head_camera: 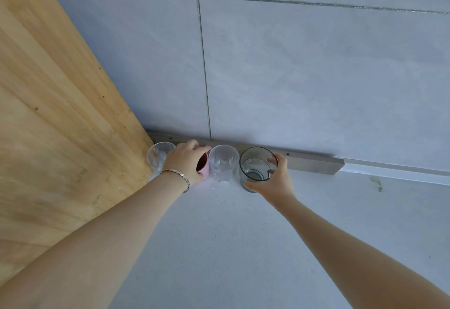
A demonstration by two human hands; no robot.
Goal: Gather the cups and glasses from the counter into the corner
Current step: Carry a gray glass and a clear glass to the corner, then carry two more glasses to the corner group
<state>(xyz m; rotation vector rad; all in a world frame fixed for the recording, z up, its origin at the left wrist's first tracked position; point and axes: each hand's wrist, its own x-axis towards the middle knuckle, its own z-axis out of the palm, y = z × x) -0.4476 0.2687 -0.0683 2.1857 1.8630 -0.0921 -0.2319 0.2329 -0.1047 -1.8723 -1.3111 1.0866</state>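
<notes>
Forearms [121, 235] over counter [219, 272] | left hand [186, 160] grips pink cup [203, 165] | right hand [275, 178] grips tinted glass [254, 171] | row along wall strip [311, 162]

Four vessels line the back of the desk [219, 248] in the corner. Furthest left, a clear glass [159, 155] stands upright against the wooden panel [60, 114]. Next is a pink cup [204, 165], tilted, its dark inside showing, gripped by the left hand [186, 162]. Just beside it a second clear glass [223, 162] stands upright. Last comes a smoky grey tumbler [255, 171], upright, held at the rim by the right hand [275, 179].
</notes>
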